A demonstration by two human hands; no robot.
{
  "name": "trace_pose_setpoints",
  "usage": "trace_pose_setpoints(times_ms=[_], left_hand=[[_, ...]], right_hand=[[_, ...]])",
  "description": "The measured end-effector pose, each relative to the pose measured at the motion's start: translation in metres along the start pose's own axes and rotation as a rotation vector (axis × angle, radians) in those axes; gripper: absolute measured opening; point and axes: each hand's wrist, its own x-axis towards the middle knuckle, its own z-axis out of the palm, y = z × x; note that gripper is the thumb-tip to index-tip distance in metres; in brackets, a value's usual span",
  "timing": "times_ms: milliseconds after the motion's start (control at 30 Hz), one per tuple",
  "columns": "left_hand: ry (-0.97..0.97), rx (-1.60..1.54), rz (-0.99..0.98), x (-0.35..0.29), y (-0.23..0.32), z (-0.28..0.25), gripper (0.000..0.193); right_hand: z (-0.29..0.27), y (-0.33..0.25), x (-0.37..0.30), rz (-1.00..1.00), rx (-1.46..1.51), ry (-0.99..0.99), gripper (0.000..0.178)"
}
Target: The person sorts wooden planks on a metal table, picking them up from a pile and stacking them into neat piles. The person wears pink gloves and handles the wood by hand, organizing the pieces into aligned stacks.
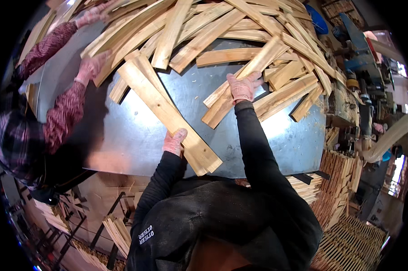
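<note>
My left hand [173, 142], in a pinkish work glove, grips the near part of a pale wooden board [161, 110] by its edge, thumb on top. The board slants from the far left toward me, and a second board [150, 74] shows partly from beneath it. Farther right, my gloved right hand [243, 87] is closed over another wooden board [218, 112] that points toward the heap. A narrower piece [216, 95] lies along that board's left side. The undersides of both hands are hidden.
A metal-topped table [204, 149] bears a loose heap of boards [208, 34] along its far side. At the left, a co-worker's gloved hand [93, 65] touches a board. Stacked wood [335, 180] stands at the lower right, with machinery [366, 108] and a hose [389, 140] beyond.
</note>
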Motion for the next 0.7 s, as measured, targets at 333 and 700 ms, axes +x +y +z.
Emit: trace_pose_setpoints(times_ms=[333,700], left_hand=[[0.025,0.121,0.172,0.013,-0.017,-0.003,0.055],[0.120,0.228,0.232,0.012,-0.013,0.006,0.051]], right_hand=[[-0.039,0.082,-0.002,-0.400,0.205,-0.308,0.112],[-0.056,0.042,-0.069,-0.373,0.095,-0.398,0.092]])
